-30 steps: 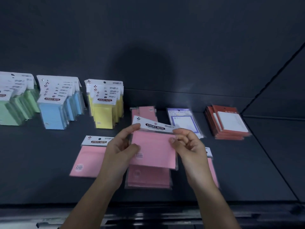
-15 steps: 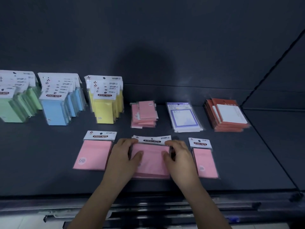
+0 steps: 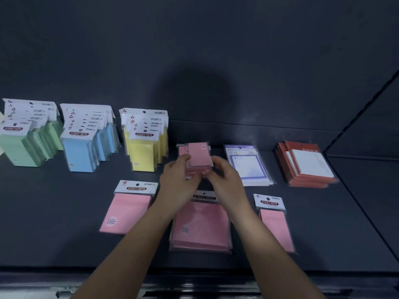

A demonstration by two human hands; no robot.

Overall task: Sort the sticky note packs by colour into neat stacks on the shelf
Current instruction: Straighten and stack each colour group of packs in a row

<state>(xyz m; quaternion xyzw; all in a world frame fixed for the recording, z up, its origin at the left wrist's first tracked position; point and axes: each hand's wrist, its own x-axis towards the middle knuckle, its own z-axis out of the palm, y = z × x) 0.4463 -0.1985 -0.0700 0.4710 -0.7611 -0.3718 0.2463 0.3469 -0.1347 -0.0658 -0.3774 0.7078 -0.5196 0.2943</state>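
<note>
- shelf point(image 3: 54, 234): dark matte board with a dark back wall; the front lip is cut off at the bottom edge of the frame.
- Both bare forearms come up from the bottom edge and converge toward the back centre of the shelf.
- left hand point(image 3: 177, 175): back of the hand up, thumb against the left side of the small pink stack point(image 3: 199, 156), fingers curled round its front left corner, gripping it.
- right hand point(image 3: 224, 178): fingers curled at the stack's front right corner, thumb raised beside its right edge. Motion blur, so I cannot tell if it really grips.
- middle pink stack point(image 3: 201, 225): wide flat packs in glossy wrap at front centre, lying between and under the wrists; the header card is partly hidden.
- green packs point(image 3: 19, 147), blue packs point(image 3: 79, 154), yellow packs point(image 3: 143, 154): upright rows at back left with white header cards; the green row is cut off at the left.
- red packs point(image 3: 306, 167): flat pile at back right with a white pad on top.
- purple-bordered pad point(image 3: 248, 167): flat, in clear wrap, just right of the small pink stack; print too blurred to read.
- left pink pack point(image 3: 127, 212): single and flat at front left, its right edge under the left forearm.
- narrow pink pack point(image 3: 275, 225): single and flat at front right.
- The small pink stack itself is short packs, unevenly piled, sitting at back centre, right of the yellow row.
</note>
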